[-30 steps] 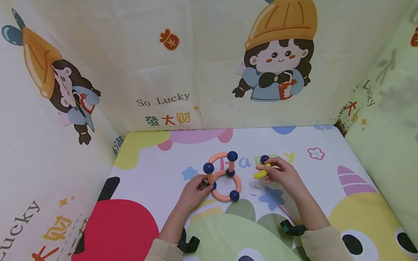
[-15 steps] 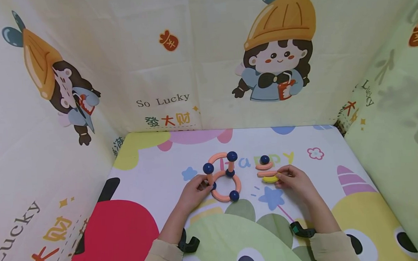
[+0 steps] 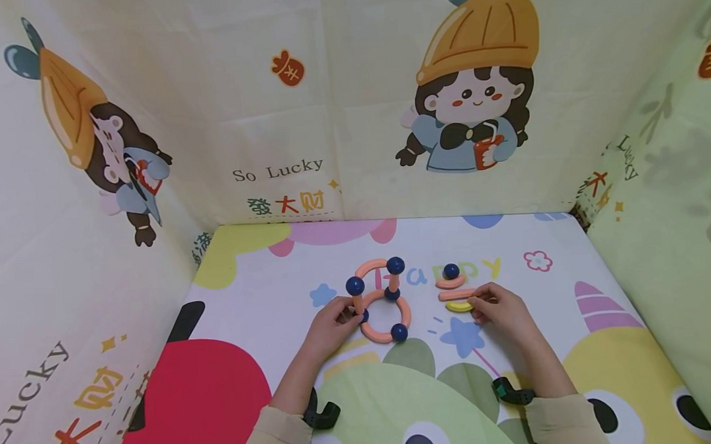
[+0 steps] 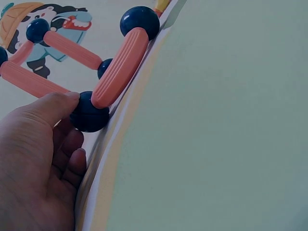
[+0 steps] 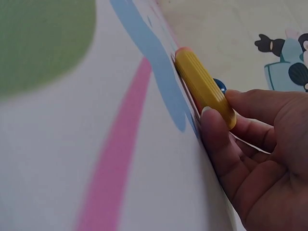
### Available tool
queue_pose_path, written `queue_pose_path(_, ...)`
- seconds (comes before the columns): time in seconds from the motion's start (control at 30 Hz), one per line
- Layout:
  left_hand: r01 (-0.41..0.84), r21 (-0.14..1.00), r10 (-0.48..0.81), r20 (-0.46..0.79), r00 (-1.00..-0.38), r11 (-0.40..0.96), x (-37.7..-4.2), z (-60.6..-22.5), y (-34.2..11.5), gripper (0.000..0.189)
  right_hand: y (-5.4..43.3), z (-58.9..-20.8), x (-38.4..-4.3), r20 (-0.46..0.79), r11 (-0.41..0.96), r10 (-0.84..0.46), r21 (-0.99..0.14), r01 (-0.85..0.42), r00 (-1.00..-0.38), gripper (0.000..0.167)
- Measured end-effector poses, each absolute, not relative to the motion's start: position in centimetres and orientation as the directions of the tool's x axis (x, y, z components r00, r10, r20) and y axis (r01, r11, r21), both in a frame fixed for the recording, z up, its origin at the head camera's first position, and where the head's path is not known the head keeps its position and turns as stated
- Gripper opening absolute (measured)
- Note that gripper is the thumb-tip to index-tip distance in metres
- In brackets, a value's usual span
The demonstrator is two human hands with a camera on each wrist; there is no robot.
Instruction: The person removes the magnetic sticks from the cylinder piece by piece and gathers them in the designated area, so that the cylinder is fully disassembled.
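A toy frame of pink sticks and dark blue balls [image 3: 404, 311] stands mid-table, with a ring at its base and two uprights carrying a curved stick. My left hand [image 3: 330, 330] pinches the dark blue ball [image 4: 91, 119] at its left corner, thumb on top. To the right, my right hand [image 3: 503, 308] pinches one end of a yellow curved stick [image 5: 202, 82] between thumb and forefinger. That stick lies along a straight pink stick [image 3: 454, 296], whose right end meets the fingertips in the head view.
Behind the straight stick lie a curved pink stick [image 3: 450, 284] and a loose dark blue ball [image 3: 451, 271], close together. The printed tablecloth [image 3: 286, 278] reaches back to a cartoon-patterned cloth wall [image 3: 364, 149], with further cloth walls on both sides.
My right hand has brought the yellow stick down and toward me, from beside the curved pink stick to the near side of the straight one. The left hand and the frame have stayed put.
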State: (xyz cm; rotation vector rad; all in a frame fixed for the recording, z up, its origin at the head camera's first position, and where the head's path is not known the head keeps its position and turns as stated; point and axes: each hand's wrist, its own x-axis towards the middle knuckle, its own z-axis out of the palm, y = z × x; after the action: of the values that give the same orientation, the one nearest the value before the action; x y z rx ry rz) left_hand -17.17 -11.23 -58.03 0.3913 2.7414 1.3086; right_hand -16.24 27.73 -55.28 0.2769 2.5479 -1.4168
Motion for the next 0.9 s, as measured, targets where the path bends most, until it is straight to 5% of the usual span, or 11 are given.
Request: queue_pose_path(0.9,0.167,0.788,0.252,0.016,-0.968,0.593,-17.09,-57.86,-11.14,0.025,27.6,-54.94,-16.37,-0.24,0.618,0.06,-0.753,0.225,-0.969,0.03)
